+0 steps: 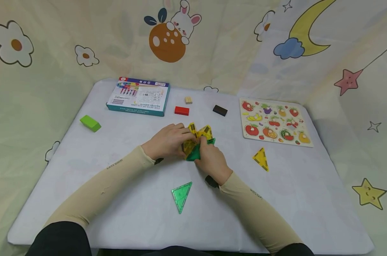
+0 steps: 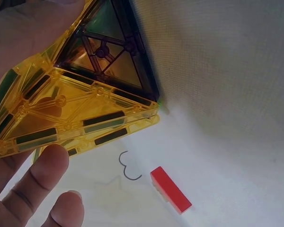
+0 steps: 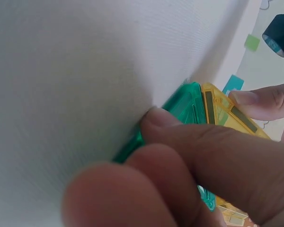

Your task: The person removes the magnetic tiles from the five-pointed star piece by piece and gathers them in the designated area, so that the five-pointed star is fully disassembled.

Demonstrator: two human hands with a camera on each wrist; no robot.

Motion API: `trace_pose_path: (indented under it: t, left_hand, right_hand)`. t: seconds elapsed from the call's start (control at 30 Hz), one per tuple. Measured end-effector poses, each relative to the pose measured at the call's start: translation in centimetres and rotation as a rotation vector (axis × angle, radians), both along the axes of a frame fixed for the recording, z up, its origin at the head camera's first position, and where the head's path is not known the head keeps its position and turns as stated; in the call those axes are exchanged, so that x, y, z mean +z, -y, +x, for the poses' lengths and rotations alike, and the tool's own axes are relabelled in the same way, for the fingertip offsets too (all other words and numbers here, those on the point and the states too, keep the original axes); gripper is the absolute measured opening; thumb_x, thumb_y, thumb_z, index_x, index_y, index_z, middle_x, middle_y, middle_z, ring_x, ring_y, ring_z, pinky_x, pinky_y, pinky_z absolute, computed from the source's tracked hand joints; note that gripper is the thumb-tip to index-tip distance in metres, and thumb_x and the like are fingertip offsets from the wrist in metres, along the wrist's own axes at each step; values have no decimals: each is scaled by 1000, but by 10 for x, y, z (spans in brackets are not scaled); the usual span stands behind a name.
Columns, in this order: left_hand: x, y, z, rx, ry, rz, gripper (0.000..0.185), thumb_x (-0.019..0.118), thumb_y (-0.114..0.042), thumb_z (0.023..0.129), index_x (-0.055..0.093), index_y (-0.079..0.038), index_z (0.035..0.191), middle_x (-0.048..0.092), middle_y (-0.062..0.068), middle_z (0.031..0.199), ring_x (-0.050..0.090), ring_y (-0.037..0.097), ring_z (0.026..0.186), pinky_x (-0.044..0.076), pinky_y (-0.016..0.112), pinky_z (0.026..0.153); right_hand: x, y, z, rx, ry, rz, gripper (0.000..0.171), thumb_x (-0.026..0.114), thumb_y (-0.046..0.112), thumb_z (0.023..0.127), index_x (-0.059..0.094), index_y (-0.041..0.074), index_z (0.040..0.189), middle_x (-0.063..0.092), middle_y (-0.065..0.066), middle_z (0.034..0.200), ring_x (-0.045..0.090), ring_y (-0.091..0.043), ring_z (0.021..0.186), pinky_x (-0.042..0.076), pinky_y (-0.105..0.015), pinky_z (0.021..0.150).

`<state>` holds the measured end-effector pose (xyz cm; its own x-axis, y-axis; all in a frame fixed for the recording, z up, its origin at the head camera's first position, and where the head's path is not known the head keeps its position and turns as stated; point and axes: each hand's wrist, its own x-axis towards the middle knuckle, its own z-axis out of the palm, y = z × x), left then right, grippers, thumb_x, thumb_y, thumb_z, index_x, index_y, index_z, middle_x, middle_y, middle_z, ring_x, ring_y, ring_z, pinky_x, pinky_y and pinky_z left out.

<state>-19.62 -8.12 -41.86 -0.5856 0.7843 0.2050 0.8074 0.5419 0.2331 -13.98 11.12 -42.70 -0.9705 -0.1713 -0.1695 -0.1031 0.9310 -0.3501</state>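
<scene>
The tile stack (image 1: 198, 141) is showing yellow and green — see-through. At three o'clock a yellow triangle (image 1: 261, 159) is lying, at six a green one (image 1: 181, 195). The puzzle board (image 1: 274, 122) is showing bright fruits — red, orange, yellow.

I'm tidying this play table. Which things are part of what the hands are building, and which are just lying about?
In use: yellow and green tile cluster, held by left hand and right hand; likely the loose green triangle and yellow triangle.

Lying about: box, green block, red block, dark block, fruit puzzle.
</scene>
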Motion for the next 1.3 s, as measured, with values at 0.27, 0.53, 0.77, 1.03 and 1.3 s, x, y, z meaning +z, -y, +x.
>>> trace_pose_path:
  t: [0.27, 0.53, 0.77, 1.03, 1.3]
  left_hand:
    - [-1, 0, -1, 1, 7, -7, 63, 98, -36, 70, 71, -24, 125, 73, -3, 125, 60, 20, 112, 54, 37, 99]
    - [1, -1, -1, 1, 13, -2, 63, 98, -36, 70, 71, -21, 125, 73, -2, 124, 60, 20, 112, 54, 38, 99]
    - [1, -3, -1, 13, 9, -22, 64, 97, -39, 70, 71, -20, 125, 74, -1, 123, 60, 21, 109, 54, 38, 98]
    - [-1, -2, -1, 20, 41, -5, 58, 96, -33, 74, 71, -21, 124, 72, -2, 126, 59, 19, 107, 54, 35, 98]
    - [-1, 1, -1, 26, 74, 6, 59, 96, -33, 74, 70, -20, 125, 70, -1, 130, 61, 21, 112, 54, 36, 102]
  right_hand:
    - [0, -1, 0, 0, 5, -7, 63, 83, 15, 87, 43, 7, 135, 71, -14, 90, 65, -19, 66, 52, -31, 56]
    - [1, -2, 1, -11, 17, -13, 60, 83, 15, 88, 43, 9, 133, 70, -14, 87, 64, -20, 64, 51, -31, 56]
    - [-2, -12, 7, 64, -52, -94, 40, 81, 17, 90, 50, 13, 114, 59, -4, 69, 53, -15, 56, 38, -25, 51]
    - [-14, -30, 27, 248, -320, -121, 22, 89, 16, 82, 69, 18, 91, 62, 4, 83, 55, -10, 67, 45, -23, 58]
    - [-13, -64, 45, 163, -197, -405, 23, 85, 16, 87, 69, 14, 103, 73, 0, 84, 57, -5, 60, 46, -21, 54]
